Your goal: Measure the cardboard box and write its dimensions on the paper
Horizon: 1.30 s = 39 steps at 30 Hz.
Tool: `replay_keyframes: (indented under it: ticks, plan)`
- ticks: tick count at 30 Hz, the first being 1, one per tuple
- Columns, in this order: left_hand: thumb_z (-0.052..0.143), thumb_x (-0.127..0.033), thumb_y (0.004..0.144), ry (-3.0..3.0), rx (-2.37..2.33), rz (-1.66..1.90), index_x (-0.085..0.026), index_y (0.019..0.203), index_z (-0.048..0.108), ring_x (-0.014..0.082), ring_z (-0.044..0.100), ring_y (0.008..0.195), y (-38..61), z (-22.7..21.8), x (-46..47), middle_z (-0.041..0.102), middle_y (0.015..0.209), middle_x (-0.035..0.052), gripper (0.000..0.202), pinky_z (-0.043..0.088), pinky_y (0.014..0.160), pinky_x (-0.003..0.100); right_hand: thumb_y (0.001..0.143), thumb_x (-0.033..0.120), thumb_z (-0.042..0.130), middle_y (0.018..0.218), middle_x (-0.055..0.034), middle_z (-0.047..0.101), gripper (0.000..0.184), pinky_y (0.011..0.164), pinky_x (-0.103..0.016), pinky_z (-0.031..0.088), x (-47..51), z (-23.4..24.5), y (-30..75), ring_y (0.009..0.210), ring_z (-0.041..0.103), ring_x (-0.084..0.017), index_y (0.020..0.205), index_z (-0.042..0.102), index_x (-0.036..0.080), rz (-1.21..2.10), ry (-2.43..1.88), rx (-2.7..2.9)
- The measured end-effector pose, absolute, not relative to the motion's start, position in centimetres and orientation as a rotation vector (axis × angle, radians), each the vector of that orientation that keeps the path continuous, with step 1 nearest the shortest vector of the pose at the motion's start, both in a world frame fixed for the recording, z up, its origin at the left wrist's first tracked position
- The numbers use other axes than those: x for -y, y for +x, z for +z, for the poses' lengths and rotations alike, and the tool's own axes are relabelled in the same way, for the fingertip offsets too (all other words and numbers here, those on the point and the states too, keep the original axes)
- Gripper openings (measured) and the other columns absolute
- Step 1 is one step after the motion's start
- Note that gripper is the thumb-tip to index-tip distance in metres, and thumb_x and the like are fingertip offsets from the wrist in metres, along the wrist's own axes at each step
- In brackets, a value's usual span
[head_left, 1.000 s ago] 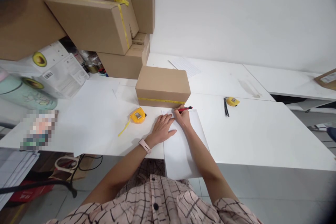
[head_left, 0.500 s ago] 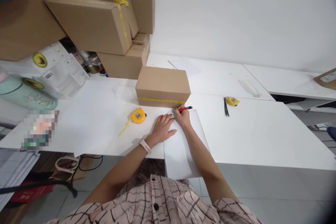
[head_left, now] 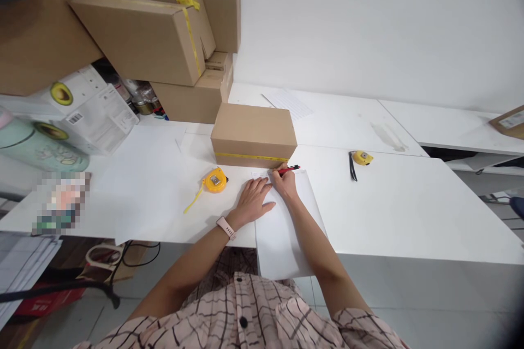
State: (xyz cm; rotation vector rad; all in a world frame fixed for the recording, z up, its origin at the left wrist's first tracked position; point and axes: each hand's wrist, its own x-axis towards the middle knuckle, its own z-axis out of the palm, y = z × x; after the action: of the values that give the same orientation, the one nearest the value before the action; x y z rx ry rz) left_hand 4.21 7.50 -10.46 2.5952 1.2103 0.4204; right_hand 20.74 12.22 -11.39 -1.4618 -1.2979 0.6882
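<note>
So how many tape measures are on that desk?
2. An orange-yellow tape measure lies to the left of the left hand; a second tape measure lies well to the right of the right hand. Others could be hidden behind the boxes.

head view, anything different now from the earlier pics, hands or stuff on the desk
Nothing visibly moved, and nothing was taken hold of or let go. The right hand still grips the red-and-black pen near the top of the white paper; the left hand still lies across its left edge. The cardboard box and both yellow tape measures stayed put.
</note>
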Motion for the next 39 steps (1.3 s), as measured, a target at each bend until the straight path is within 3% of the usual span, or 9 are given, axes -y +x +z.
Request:
replay_keyframes:
  ticks: [13,16,20,23,26,29,31,35,39]
  plan:
    - [0.061,-0.044,0.094,2.578,-1.191,0.456,-0.015,0.14,0.054,0.0336,0.039,0.143,4.0,-10.1,-7.5,0.047,0.154,0.0158,0.055,0.026,0.12,0.05,0.084,0.034,0.05,0.066,0.0039,0.05,0.016,0.064,-0.027,0.039,-11.8,-11.2,21.0,0.065,0.048,-0.015,0.073,0.043,0.024,0.588,-1.508,1.285]
    - [0.062,-0.043,0.094,2.573,-1.193,0.453,-0.014,0.141,0.053,0.0339,0.039,0.144,4.2,-10.2,-7.6,0.046,0.155,0.0163,0.056,0.026,0.121,0.05,0.093,0.035,0.046,0.079,0.0001,0.059,0.015,0.067,-0.028,0.041,-9.8,-10.3,22.2,0.072,0.054,-0.017,0.088,0.051,0.023,0.487,-1.549,1.465]
    - [0.065,-0.037,0.092,2.545,-1.184,0.452,-0.013,0.136,0.057,0.0336,0.039,0.144,3.7,-9.2,-6.9,0.046,0.154,0.0178,0.051,0.029,0.12,0.048,0.094,0.014,0.044,0.108,-0.0104,0.063,0.029,0.077,-0.031,0.043,-6.3,-9.2,23.8,0.099,0.058,-0.024,0.117,0.059,0.021,0.163,-1.772,1.968]
    - [0.064,-0.033,0.092,2.502,-1.285,0.592,-0.015,0.132,0.058,0.0338,0.036,0.145,1.0,-7.8,-6.0,0.044,0.155,0.0171,0.045,0.03,0.12,0.048,0.091,0.004,0.042,0.114,-0.0149,0.063,0.041,0.083,-0.035,0.043,-4.8,-8.8,24.2,0.103,0.056,-0.027,0.123,0.063,0.019,-0.025,-2.037,2.136]
    - [0.063,-0.033,0.092,2.386,-1.562,0.814,-0.019,0.136,0.054,0.0359,0.035,0.144,-3.4,-7.1,-5.9,0.044,0.154,0.0164,0.047,0.028,0.119,0.053,0.093,0.002,0.039,0.116,-0.0156,0.065,0.05,0.085,-0.039,0.044,-4.2,-8.2,24.0,0.103,0.057,-0.029,0.135,0.06,0.02,-0.024,-2.115,2.182]
    - [0.074,-0.033,0.082,2.18,-1.834,0.851,-0.018,0.144,0.044,0.0409,0.033,0.143,-7.3,-7.6,-6.8,0.041,0.153,0.0199,0.07,0.03,0.115,0.059,0.093,0.004,0.039,0.114,-0.0159,0.067,0.052,0.085,-0.04,0.046,-4.0,-7.0,23.4,0.104,0.058,-0.031,0.139,0.057,0.017,0.029,-2.042,2.145]
    - [0.078,-0.031,0.077,2.08,-1.852,0.806,-0.017,0.145,0.042,0.0416,0.038,0.139,-8.8,-8.0,-7.7,0.047,0.148,0.0204,0.079,0.033,0.113,0.059,0.093,0.007,0.04,0.113,-0.0157,0.068,0.048,0.085,-0.041,0.048,-4.1,-6.1,22.5,0.106,0.059,-0.031,0.136,0.06,0.016,0.09,-1.914,2.083]
    - [0.077,-0.03,0.075,1.866,-1.644,0.84,-0.017,0.137,0.052,0.0357,0.055,0.124,-8.8,-7.4,-8.5,0.062,0.132,0.0165,0.067,0.042,0.106,0.051,0.097,0.02,0.043,0.11,-0.0131,0.071,0.035,0.091,-0.041,0.05,-4.8,-4.6,19.3,0.107,0.062,-0.028,0.121,0.069,0.018,0.483,-1.568,1.88]
    - [0.071,-0.044,0.083,1.634,-1.156,0.853,-0.02,0.133,0.056,0.0267,0.063,0.113,-7.4,-3.9,-7.3,0.064,0.13,0.0116,0.057,0.049,0.095,0.038,0.096,0.046,0.053,0.116,-0.0098,0.072,0.036,0.094,-0.041,0.052,-5.9,-3.2,16.0,0.105,0.066,-0.023,0.117,0.07,0.022,1.226,-1.24,1.467]
